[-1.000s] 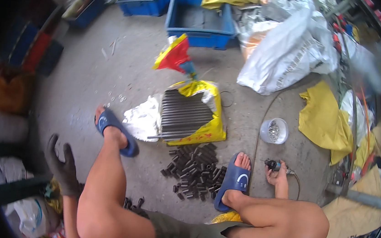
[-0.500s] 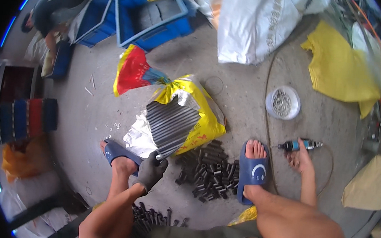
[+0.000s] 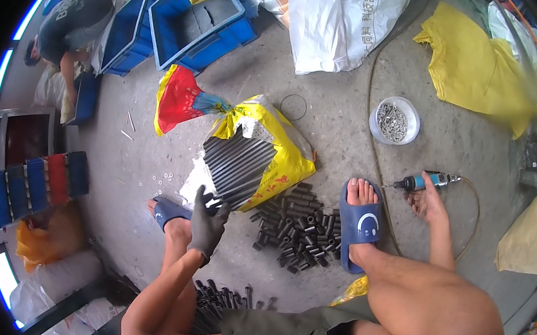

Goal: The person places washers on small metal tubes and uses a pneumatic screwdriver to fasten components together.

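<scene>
My left hand point(image 3: 208, 227), in a dark grey glove, is at the near end of a torn yellow bag point(image 3: 291, 168). Its fingers are apart beside the ends of the dark rods point(image 3: 240, 168) packed in the bag; small dark ends show between them. Off to the right, my bare right hand point(image 3: 428, 201) is closed round a blue and black air screwdriver point(image 3: 419, 182), its tip pointing left and a hose trailing from its back. A pile of short black tubes point(image 3: 304, 229) lies between my feet. Longer dark rods point(image 3: 223, 302) are heaped close to me.
A white tub point(image 3: 394, 120) of small metal pieces stands ahead of my right foot, a hose point(image 3: 374, 94) running past it. Blue crates point(image 3: 201, 28), a white sack point(image 3: 337, 29) and yellow sacking point(image 3: 475, 68) lie farther off. Another person point(image 3: 75, 23) bends over a box at far left.
My left hand has moved slightly away from me, and its fingers have spread from a closed grip. My right hand keeps its hold on the air screwdriver. The view has shifted a little.
</scene>
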`<state>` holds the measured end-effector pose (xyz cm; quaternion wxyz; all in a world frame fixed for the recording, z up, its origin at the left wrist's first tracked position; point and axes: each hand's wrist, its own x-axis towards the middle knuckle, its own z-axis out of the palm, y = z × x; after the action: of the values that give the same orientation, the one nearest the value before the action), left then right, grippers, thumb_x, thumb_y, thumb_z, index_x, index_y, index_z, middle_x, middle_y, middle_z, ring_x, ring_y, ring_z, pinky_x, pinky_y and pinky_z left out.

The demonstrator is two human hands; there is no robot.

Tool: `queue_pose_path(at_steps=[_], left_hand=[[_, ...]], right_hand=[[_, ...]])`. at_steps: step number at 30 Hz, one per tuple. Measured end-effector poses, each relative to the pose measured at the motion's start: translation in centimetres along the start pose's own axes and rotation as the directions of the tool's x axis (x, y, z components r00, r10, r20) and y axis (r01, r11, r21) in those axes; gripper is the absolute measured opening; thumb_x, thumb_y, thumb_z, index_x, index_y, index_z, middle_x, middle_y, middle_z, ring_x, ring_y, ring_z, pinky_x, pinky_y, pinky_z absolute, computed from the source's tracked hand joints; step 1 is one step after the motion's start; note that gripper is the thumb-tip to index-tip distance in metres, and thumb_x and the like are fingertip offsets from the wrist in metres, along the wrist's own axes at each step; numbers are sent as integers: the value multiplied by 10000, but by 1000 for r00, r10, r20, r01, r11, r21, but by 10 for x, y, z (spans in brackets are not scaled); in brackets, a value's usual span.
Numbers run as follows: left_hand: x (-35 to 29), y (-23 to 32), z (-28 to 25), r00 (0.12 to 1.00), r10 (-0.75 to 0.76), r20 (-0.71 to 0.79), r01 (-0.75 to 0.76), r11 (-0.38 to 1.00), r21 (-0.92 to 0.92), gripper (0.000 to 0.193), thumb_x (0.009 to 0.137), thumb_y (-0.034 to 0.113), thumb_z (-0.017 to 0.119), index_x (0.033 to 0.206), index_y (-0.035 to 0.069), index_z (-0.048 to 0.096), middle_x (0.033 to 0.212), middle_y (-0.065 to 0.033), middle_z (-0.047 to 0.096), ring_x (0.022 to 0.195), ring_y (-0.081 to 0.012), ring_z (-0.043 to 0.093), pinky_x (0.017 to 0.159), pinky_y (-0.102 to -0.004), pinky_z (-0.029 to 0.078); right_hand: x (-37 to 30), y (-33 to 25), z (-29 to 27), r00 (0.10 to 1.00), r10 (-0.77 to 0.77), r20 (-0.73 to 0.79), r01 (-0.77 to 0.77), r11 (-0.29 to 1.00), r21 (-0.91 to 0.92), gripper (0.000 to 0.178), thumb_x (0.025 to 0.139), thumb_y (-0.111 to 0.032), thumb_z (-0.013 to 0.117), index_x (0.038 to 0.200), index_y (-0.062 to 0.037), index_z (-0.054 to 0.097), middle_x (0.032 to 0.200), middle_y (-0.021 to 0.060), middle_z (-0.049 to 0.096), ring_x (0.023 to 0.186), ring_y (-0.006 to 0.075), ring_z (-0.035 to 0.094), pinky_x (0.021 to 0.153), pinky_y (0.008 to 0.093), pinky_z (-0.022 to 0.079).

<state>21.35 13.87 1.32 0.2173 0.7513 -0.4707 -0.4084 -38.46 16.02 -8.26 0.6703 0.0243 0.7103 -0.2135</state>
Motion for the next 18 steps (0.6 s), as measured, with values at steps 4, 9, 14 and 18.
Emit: queue_pose_path(at_steps=[4,9,14,18], left_hand=[[5,15,8,994,59,95,-87,942,324,778,896,219,800,1519,50,366,1012,-154,736,861,-285,729,765,-404,562],[5,28,5,997,29,71,-64,823,564,522,896,309,779,1298,70,547,907,-175,757,854,-423,725,775,-519,555],[-3,57,14,966,108,237,-247,666,704,341,932,395,703,1005,77,604,814,-215,719,797,-454,693,713,-554,533],[9,43,7,919,212,332,-394,498,773,271,956,334,654,935,68,601,766,-202,691,776,-437,685,699,-558,516]], right_hand=[[3,4,-4,1000,-5,15,6,1000,-23,833,836,-880,503,961,-94,749,831,25,746,686,110,611,640,262,411],[-4,4,4,999,-44,21,44,998,-40,827,834,-878,510,962,-97,748,825,23,747,676,112,612,639,262,419],[-2,3,-3,999,-37,-22,37,999,5,839,812,-891,531,968,-95,745,812,29,741,671,105,616,644,254,448],[-2,5,8,996,-71,-58,72,997,14,846,798,-896,548,956,-87,740,805,36,738,652,113,619,624,254,442]])
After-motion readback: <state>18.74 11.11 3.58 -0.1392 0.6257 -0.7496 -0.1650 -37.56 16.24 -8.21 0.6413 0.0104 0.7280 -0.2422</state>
